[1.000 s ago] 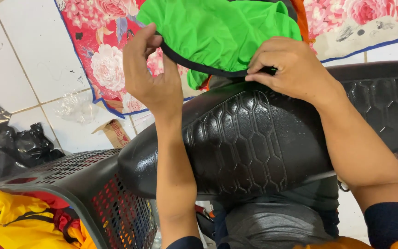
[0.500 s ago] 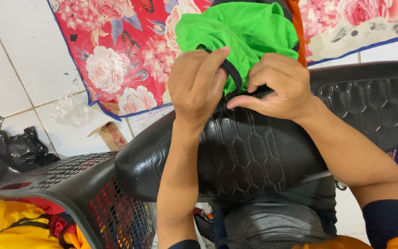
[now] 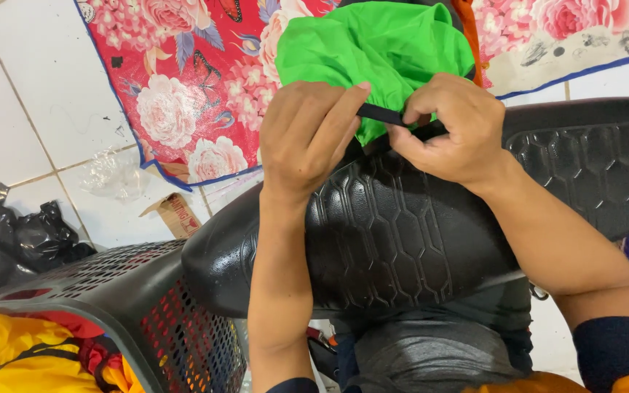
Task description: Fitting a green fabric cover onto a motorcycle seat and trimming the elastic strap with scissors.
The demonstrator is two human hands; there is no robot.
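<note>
White floor tiles and a flowered mat lie below the black seat where my left hand and right hand pinch shut on the green cover's black band — stretched taut, it could slip free and snap back.

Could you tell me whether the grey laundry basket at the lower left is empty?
No, the grey perforated basket holds yellow fabric and some red cloth, visible at its open top and through its side holes.
</note>
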